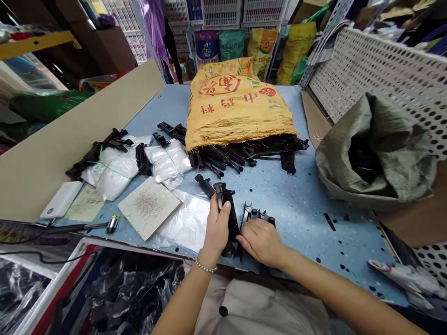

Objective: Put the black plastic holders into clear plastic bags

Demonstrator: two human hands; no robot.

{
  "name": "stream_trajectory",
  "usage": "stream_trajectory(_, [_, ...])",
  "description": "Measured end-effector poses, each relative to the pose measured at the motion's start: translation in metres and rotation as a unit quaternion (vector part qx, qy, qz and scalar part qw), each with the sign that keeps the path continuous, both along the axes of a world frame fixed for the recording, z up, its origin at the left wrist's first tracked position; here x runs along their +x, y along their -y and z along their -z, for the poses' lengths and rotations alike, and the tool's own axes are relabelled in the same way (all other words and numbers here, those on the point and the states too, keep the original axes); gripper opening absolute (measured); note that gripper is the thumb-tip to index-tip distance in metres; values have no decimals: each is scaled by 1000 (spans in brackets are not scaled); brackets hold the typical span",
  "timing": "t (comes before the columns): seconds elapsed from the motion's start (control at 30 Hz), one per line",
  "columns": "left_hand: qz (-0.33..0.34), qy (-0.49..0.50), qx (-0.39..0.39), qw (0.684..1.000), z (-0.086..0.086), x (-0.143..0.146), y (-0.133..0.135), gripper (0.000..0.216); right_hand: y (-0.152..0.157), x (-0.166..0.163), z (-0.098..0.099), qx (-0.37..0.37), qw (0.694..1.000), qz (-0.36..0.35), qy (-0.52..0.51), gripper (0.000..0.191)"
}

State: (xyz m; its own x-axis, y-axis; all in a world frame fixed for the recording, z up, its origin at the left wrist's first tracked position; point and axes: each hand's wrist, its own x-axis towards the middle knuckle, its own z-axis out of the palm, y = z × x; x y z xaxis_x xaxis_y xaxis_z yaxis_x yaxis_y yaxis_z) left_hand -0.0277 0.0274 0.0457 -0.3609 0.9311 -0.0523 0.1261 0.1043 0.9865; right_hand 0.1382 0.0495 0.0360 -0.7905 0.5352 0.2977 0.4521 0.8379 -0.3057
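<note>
A long black plastic part (231, 218) is tilted upright in my left hand (217, 228), whose thumb presses along its side. My right hand (261, 239) is curled closed beside the part's lower end, with the thumb close against it. What its fingers hold is hidden. Just beyond the right knuckles, more black plastic parts (247, 211) rest on the table. Another slim black part (204, 184) lies behind the one in my left hand.
A yellow woven sack (237, 109) spills black parts (225, 156) across the blue table (296, 214). Plastic-wrapped bundles (118, 170), a square board (148, 207) and a screwdriver-like tool (111, 224) lie left. An open grey-green sack (394, 181) stands right, near a white glove (412, 281).
</note>
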Motion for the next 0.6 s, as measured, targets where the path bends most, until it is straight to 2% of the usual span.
stream_trajectory(0.1, [21, -67, -32, 997, 2, -12, 8, 44, -9, -7, -2, -97, 993, 58, 32, 44])
stream_trajectory(0.17, [54, -118, -77, 989, 5, -20, 16, 42, -29, -19, -10, -152, 983, 95, 37, 42])
stream_trajectory(0.27, [93, -174, -133, 971, 16, -22, 26, 36, -63, -53, -19, -194, 971, 132, 42, 35])
stream_trajectory(0.33, [111, -194, -145, 964, 28, -17, 29, 32, -80, -81, -17, -225, 960, 140, 88, 34])
stream_trajectory(0.43, [126, -212, -147, 958, 42, -7, 28, 30, -94, -115, -5, -260, 944, 121, 163, 44])
stream_trajectory(0.5, [125, -226, -147, 955, 47, -3, 25, 31, -101, -126, 2, -266, 942, 107, 176, 43])
stream_trajectory(0.6, [121, -268, -144, 945, 49, 2, 18, 32, -111, -126, 3, -261, 942, 118, 174, 30])
